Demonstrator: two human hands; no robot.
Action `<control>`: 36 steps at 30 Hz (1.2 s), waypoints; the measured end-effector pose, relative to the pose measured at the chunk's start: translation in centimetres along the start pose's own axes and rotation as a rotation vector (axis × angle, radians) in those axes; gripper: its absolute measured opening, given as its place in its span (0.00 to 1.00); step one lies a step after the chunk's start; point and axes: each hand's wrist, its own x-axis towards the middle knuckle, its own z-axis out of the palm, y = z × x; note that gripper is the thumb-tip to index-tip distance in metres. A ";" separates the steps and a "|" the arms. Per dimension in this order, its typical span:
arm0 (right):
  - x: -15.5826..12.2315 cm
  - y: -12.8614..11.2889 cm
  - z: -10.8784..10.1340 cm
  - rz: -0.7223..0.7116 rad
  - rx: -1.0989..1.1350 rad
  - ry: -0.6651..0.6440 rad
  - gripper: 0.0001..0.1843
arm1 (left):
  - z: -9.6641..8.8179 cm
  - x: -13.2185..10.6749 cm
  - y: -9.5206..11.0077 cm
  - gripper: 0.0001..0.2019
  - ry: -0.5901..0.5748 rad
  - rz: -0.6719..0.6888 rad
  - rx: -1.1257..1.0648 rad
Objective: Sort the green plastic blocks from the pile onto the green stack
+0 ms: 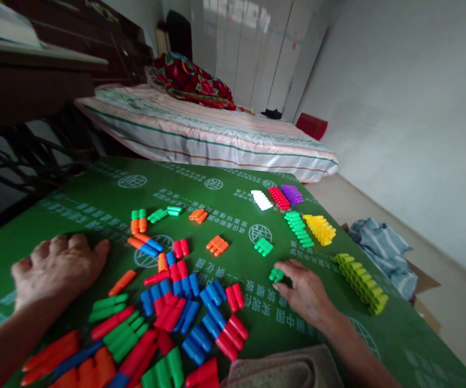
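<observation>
Right hand pinches a small green block; the green cluster lies just beyond, toward the tabletop's far edge; left hand rests unclenched, left edge.

The head camera looks forward and down across a green table.

1. Green block: small, knobbly, pinched, partly hidden, nearer the table's right edge than its left.
2. Green cluster: joined pieces lying flat, near the block, toward the far edge.
</observation>
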 end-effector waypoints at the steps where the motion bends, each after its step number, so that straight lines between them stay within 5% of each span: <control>1: 0.3 0.8 0.0 0.042 0.019 0.060 0.21 | -0.1 -0.1 0.1 0.39 -0.009 -0.002 0.002; 5: 3.0 4.2 -1.3 0.299 -0.015 0.259 0.29 | -0.5 -0.4 0.4 0.40 -0.023 -0.005 -0.007; 10: 6.7 6.8 -2.9 0.448 -0.149 0.269 0.34 | -0.9 -0.7 0.7 0.39 -0.044 -0.028 0.007; 19: 8.3 8.1 -2.5 0.478 -0.218 0.185 0.34 | -0.5 -0.2 0.5 0.40 -0.047 -0.031 0.016; 36: 8.3 8.5 -2.4 0.440 -0.195 0.246 0.34 | -0.1 -0.1 0.2 0.40 -0.024 -0.012 0.023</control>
